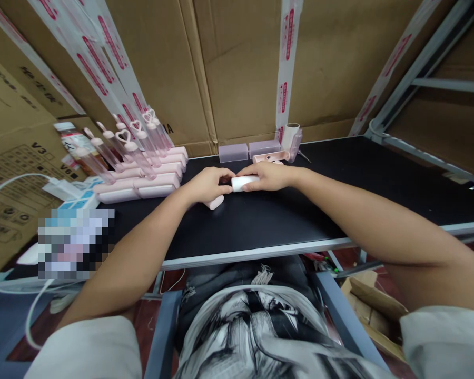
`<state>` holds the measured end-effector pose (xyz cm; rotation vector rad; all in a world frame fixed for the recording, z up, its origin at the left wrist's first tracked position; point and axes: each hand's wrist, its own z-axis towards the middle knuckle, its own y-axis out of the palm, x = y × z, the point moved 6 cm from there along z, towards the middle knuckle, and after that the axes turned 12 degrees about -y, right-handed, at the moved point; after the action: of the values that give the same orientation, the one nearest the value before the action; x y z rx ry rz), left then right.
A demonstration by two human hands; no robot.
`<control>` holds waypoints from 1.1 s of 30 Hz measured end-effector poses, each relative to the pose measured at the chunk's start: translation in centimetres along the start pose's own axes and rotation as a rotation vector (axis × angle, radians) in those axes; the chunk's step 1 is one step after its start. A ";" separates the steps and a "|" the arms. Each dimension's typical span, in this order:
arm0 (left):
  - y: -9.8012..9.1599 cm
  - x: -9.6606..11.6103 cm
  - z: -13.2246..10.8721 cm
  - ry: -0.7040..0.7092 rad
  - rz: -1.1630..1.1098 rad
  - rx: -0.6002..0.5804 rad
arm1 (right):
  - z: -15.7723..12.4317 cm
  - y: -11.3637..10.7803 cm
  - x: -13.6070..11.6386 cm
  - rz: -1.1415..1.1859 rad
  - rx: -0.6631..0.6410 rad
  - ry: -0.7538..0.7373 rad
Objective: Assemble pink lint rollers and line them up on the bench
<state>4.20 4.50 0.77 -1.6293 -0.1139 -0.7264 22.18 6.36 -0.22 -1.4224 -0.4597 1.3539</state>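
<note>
My right hand (272,176) is closed round a short white cylinder-shaped piece (243,183), whose near end points left. Facing it, my left hand (208,184) is curled, thumb and forefinger tips close to the white piece's end. From under my left palm sticks the rounded end of a pale pink piece (215,202); the rest of it is hidden by the hand. Just behind my right hand lies a pink elongated part (270,157) with a small dark hole.
Pink holders with clear tubes and heart-shaped tops (134,145) stand left on the black table (253,226). At the back are translucent lilac boxes (233,153) and a white roll (290,136). A bottle (73,142), power strip (85,195) and blurred-out device (75,242) sit left. Cardboard (240,68) walls the back.
</note>
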 end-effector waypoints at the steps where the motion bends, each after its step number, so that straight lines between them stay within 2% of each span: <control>1: 0.0 0.0 0.0 -0.007 0.000 0.001 | -0.1 -0.1 0.0 0.006 -0.013 0.008; 7: -0.6 -0.1 0.0 -0.074 -0.014 -0.007 | -1.5 -2.7 0.5 -0.069 -0.069 0.147; 10: -0.9 -0.6 -0.1 -0.110 -0.016 -0.002 | -2.3 -3.6 1.0 -0.040 -0.143 0.151; 13: -1.0 -0.8 -0.1 -0.117 0.017 0.020 | -2.6 -3.7 1.6 0.025 -0.182 0.145; 27: -1.1 -0.8 -0.3 -0.128 -0.006 -0.007 | -2.5 -3.3 2.2 0.124 -0.128 0.184; 33: -1.0 -1.7 0.0 -0.132 -0.057 -0.004 | -2.4 -3.4 2.4 0.106 -0.089 0.198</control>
<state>2.39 5.29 0.70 -1.6834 -0.2549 -0.6623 26.22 8.55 1.06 -1.6560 -0.3214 1.2726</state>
